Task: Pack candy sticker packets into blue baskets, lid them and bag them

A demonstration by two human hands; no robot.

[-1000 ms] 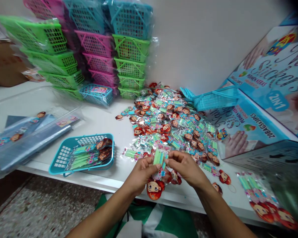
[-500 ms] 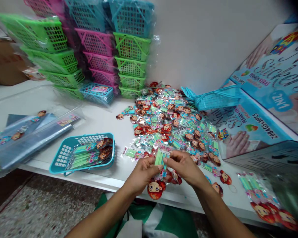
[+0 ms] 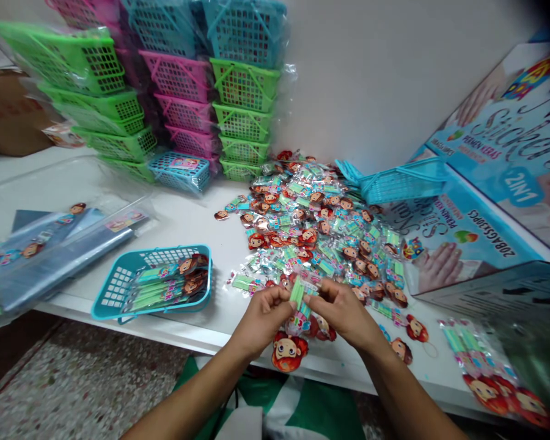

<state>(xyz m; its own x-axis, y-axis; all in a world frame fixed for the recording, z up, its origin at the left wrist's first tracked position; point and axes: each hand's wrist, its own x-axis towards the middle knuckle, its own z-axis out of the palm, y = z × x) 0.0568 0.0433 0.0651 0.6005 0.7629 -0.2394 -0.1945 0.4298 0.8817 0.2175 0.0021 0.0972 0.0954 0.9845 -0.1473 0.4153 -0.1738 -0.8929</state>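
At the far left of a white counter [image 3: 192,229], a cardboard box [image 3: 9,116] is sitting behind green baskets [image 3: 119,146] that are standing stacked in clear wrap, their contents showing too dimly to identify. Nearer the front edge, clear plastic bags [image 3: 91,253] are lying beside an open blue basket [image 3: 119,284], which is holding brown-haired character packets [image 3: 162,287] with green sticks. Toward the back edge, pink baskets [image 3: 183,76] and a blue-topped green column [image 3: 242,125] are rising. At the front edge, a person's left hand [image 3: 266,315] is pinching red-haired packets [image 3: 297,296] between thumb and fingers, while the right hand [image 3: 343,311] is gripping their other side, its fingers closed. Behind, a pile of packets [image 3: 321,226] is spreading toward the back edge. Nested blue baskets [image 3: 403,180] are lying beside it, near printed cartons [image 3: 467,229]. Below the counter's left part, a speckled floor [image 3: 96,379] is showing; a pale wall [image 3: 371,79] is standing behind.
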